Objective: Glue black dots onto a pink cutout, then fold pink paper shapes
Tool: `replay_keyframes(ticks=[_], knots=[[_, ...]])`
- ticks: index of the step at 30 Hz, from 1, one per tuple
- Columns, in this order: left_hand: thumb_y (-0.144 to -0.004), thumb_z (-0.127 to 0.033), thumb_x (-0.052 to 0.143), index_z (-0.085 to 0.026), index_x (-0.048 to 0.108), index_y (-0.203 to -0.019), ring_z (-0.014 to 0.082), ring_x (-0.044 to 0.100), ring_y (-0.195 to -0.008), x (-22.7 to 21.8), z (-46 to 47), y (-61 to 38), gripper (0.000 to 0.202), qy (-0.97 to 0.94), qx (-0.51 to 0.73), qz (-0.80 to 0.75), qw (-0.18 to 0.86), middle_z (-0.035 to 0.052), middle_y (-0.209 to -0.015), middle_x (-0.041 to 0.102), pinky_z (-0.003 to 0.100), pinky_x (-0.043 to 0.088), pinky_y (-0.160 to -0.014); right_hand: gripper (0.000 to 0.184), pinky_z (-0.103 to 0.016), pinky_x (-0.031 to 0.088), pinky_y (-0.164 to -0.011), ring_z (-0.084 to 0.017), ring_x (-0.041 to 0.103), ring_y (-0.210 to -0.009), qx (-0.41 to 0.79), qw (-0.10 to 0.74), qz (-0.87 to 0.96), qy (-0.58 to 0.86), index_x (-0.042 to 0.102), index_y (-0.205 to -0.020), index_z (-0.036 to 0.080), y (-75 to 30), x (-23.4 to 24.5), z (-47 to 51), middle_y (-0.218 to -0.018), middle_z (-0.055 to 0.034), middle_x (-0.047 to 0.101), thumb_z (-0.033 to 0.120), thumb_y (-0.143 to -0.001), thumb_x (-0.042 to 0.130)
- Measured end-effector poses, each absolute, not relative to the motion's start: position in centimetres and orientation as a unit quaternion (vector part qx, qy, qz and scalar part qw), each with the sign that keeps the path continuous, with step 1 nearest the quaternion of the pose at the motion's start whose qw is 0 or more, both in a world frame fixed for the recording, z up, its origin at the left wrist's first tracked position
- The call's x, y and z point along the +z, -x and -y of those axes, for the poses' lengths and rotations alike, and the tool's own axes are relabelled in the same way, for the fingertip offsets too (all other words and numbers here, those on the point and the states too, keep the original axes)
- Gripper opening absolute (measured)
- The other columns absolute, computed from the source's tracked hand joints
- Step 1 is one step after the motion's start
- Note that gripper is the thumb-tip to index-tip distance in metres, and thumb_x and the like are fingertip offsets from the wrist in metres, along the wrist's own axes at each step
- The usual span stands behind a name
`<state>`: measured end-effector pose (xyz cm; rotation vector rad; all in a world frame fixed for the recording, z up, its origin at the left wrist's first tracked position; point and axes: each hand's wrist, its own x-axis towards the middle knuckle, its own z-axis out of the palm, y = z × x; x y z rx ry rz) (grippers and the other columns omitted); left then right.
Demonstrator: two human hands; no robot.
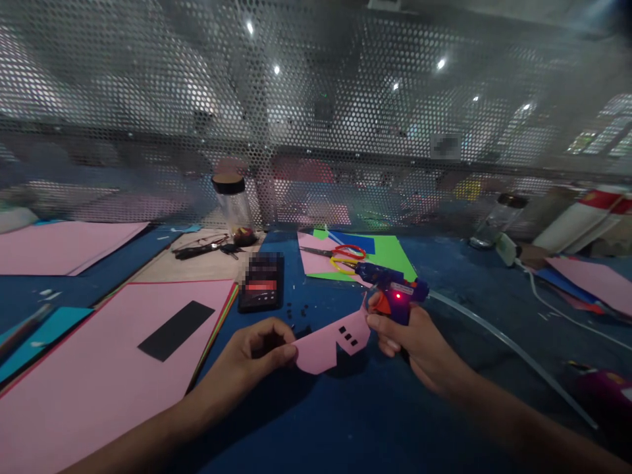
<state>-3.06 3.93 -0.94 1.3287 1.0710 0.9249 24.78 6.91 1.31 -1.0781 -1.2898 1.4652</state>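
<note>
A small pink paper cut-out [316, 349] with a notched lower edge and three black squares stuck on it is held above the blue table. My left hand [261, 352] pinches its left end between thumb and fingers. At the other end, my right hand [419, 339] grips a blue hot glue gun [395, 280] with an orange trigger and a lit red light; its thumb meets the paper's right edge. The nozzle points left, and a long clear glue stick [498, 337] trails from the gun's back. Tiny black paper bits [296, 311] lie behind the cut-out.
Scissors [348, 251] lie on coloured sheets [397, 253] behind the gun. A phone [261, 283], a lidded jar [237, 214] and a black paper strip [176, 330] on pink sheets [99, 368] are leftward. A purple object [602, 388] sits right. A perforated metal screen [316, 99] backs the table.
</note>
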Motion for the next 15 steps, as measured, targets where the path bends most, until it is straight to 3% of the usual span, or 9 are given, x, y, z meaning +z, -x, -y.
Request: replay_keyframes(ticks=[4, 7, 11, 15], knots=[[-0.086, -0.042, 0.071, -0.018, 0.065, -0.082, 0.0140, 0.057, -0.070, -0.7, -4.0, 3.1, 0.025, -0.574, 0.387, -0.473, 0.545, -0.0005, -0.074, 0.063, 0.025, 0.045, -0.067, 0.028, -0.025, 0.042, -0.051, -0.010, 0.047, -0.048, 0.511, 0.442, 0.557, 0.483, 0.063, -0.102, 0.020, -25.0, 1.4, -7.1, -0.057, 0.0077, 0.052, 0.042, -0.087, 0.072], [-0.085, -0.044, 0.071, -0.018, 0.065, -0.081, 0.0147, 0.057, -0.069, -0.7, -4.2, 3.2, 0.027, -0.580, 0.389, -0.489, 0.523, 0.0002, -0.072, 0.064, 0.026, 0.045, -0.066, 0.028, -0.026, 0.044, -0.050, -0.011, 0.049, -0.047, 0.453, 0.443, 0.571, 0.522, 0.063, -0.100, 0.021, -25.2, 2.0, -6.8, -0.063, 0.0054, 0.058, 0.041, -0.083, 0.073], [-0.085, -0.046, 0.070, -0.019, 0.065, -0.080, 0.0151, 0.056, -0.068, -0.6, -4.3, 3.3, 0.028, -0.578, 0.398, -0.504, 0.503, -0.0003, -0.071, 0.063, 0.027, 0.045, -0.066, 0.030, -0.027, 0.044, -0.048, -0.012, 0.052, -0.050, 0.452, 0.365, 0.605, 0.545, 0.069, -0.100, 0.021, -25.3, 1.8, -5.4, -0.073, -0.0008, 0.067, 0.043, -0.081, 0.073], [-0.086, -0.045, 0.069, -0.019, 0.064, -0.078, 0.0148, 0.055, -0.067, -0.4, -4.3, 3.4, 0.028, -0.576, 0.410, -0.507, 0.493, -0.0017, -0.069, 0.062, 0.025, 0.043, -0.066, 0.029, -0.026, 0.044, -0.053, -0.016, 0.056, -0.064, 0.448, 0.310, 0.644, 0.538, 0.071, -0.096, 0.024, -25.5, 0.2, -4.1, -0.076, -0.0010, 0.067, 0.046, -0.078, 0.076]])
